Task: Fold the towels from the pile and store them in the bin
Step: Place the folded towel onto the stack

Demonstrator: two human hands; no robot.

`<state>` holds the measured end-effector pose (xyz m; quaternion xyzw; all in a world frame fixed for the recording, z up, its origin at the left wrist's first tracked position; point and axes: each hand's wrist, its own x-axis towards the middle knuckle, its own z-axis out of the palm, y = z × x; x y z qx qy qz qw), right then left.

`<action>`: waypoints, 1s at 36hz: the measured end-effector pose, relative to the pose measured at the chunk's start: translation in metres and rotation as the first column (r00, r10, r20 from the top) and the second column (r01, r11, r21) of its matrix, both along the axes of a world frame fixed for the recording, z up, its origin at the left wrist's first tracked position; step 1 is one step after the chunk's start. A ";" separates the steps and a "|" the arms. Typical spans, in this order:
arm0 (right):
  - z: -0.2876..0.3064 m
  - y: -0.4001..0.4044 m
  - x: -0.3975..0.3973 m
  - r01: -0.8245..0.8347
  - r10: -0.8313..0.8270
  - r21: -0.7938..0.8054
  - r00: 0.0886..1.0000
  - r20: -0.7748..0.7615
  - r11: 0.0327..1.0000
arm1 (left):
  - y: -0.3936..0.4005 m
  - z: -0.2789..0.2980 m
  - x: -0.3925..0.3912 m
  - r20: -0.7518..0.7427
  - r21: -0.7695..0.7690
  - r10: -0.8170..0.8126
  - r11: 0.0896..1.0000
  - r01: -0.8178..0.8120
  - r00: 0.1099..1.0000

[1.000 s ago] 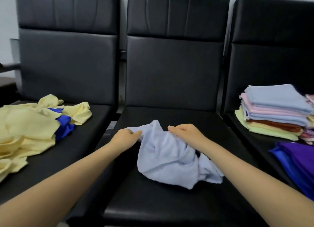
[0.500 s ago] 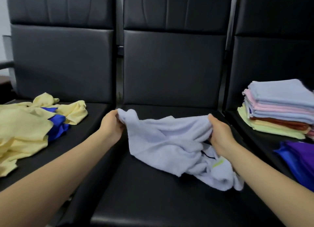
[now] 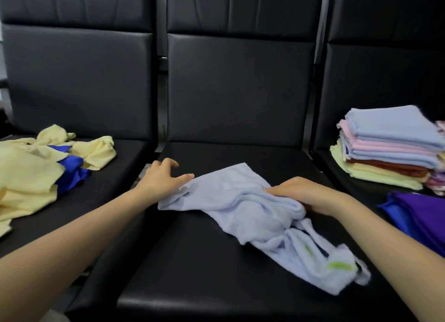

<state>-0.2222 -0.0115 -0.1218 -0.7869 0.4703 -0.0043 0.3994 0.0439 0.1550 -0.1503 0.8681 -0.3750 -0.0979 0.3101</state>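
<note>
A folded stack (image 3: 387, 150) is done; the unfolded pile (image 3: 31, 174) remains — right hand (image 3: 305, 195) grips the crumpled blue towel (image 3: 240, 201), left hand (image 3: 163, 177) spread loosely at its edge; no bin visible.

A waiting area, by the look of it: three black padded seats (image 3: 231, 225) joined in a row, with a bit of pale wall (image 3: 2, 63) behind them.

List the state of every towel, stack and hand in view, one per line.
Light blue towel: crumpled, unfolded, on the middle seat.
Left hand: fingers spread, thumb at the towel's corner.
Right hand: gripping a bunched fold.
Yellow towels: loose, unfolded.
Blue towel: crumpled among them.
Folded stack: neat.
Purple towel: lying flat.
</note>
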 end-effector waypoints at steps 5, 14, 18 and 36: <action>-0.012 0.003 0.011 -0.010 0.069 -0.355 0.986 0.153 0.935 | 0.008 0.001 -0.004 0.158 0.260 -0.175 0.957 0.130 0.972; -0.020 0.012 0.041 -0.013 0.042 -0.207 0.989 0.139 0.978 | 0.003 0.007 -0.005 0.211 0.360 -0.223 0.923 0.136 0.952; -0.003 0.002 0.054 0.188 -0.204 0.080 0.869 0.451 0.979 | -0.002 0.012 -0.005 0.154 0.357 -0.225 0.921 0.158 0.962; -0.004 -0.022 -0.009 0.305 -0.310 0.089 0.949 0.048 0.948 | -0.018 -0.007 -0.022 0.163 0.110 -0.175 0.981 0.158 0.971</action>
